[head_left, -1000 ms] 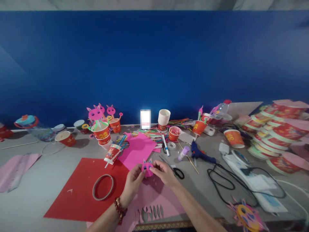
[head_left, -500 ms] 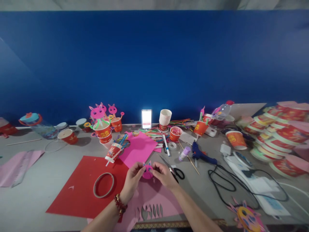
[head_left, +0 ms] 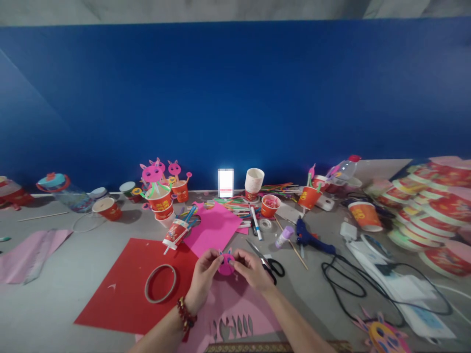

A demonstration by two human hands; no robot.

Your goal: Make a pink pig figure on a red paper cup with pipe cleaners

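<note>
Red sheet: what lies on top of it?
A ring and a small pale scrap lie on the red sheet. The tilted cup, left hand and forearm cover parts; anything beneath them can't be seen.

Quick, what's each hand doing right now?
Left hand: closed, pinching the left side of a round pink paper-like animal face with ears.
Right hand: closed, pinching its right side.

Dim, soft light — 1 glaring white screen (head_left: 225, 184) — stretched, blurry cups (head_left: 449, 203) at the right edge
</note>
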